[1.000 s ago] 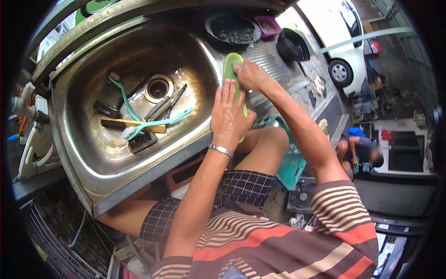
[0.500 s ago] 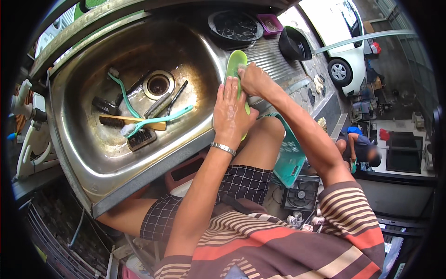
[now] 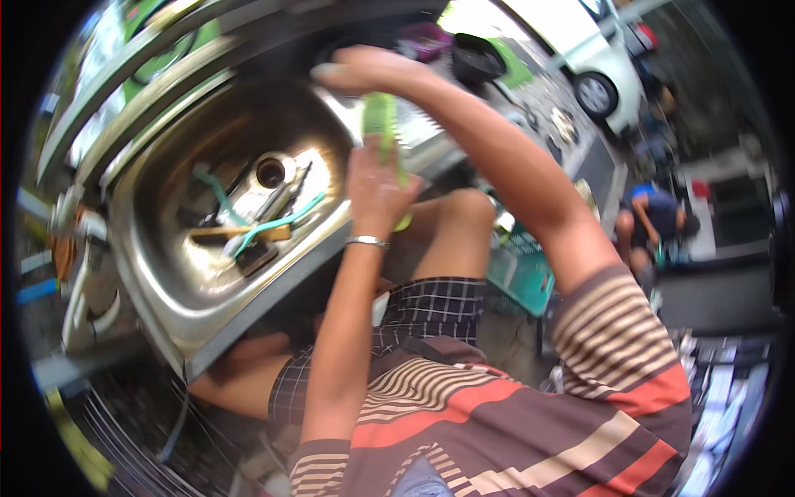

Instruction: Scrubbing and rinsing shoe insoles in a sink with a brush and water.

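My left hand (image 3: pixel 374 189), a metal bracelet on its wrist, grips the lower part of a light green plate (image 3: pixel 381 120) held on edge over the right rim of a steel sink (image 3: pixel 248 298). Above the plate's top edge is my right hand (image 3: pixel 352 70), fingers stretched to the left. It is motion-blurred, so I cannot see whether it touches the plate. In the sink basin lie teal-handled utensils (image 3: pixel 273 222), a wooden-handled one (image 3: pixel 217 234) and dark tools around the drain (image 3: pixel 272 172).
A ribbed draining board (image 3: pixel 426 132) runs right of the sink, with a black pan (image 3: pixel 479 56) beyond it. A teal crate (image 3: pixel 523 277) stands by my knee. Farther right a person in blue (image 3: pixel 654 217) crouches, and a white car (image 3: pixel 584 62) is parked behind.
My right hand has lifted off the plate's face and now hangs above its top edge. The left hand still grips the plate. The view has swung and closed in.
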